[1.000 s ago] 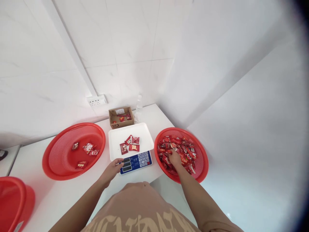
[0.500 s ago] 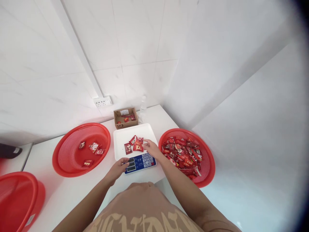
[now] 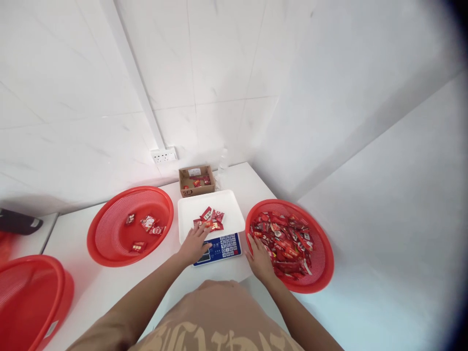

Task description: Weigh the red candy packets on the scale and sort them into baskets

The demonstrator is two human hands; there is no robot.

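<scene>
My left hand (image 3: 194,244) reaches over the near edge of the scale's white tray (image 3: 185,207), fingers apart, fingertips at several small red packets (image 3: 216,217); whether they touch is unclear. Below it, part of the scale's blue keypad panel (image 3: 229,246) is covered. At the left rim of the right red basket (image 3: 326,263), my right hand (image 3: 260,259) has its fingers stretched out over the edge, with nothing visible in it. A heap of shiny red packets (image 3: 283,241) fills much of that basket.
Left of the scale stands a red mesh basket (image 3: 95,243) with a few packets inside. Another red basket (image 3: 54,307) is at the lower left. Behind the scale are a small cardboard box (image 3: 199,190) and a clear bottle (image 3: 223,161), near the wall socket (image 3: 164,155).
My right hand has moved from the packets on the tray to the right basket's rim. My left hand has moved forward from the display to the packets. The view has shifted slightly.
</scene>
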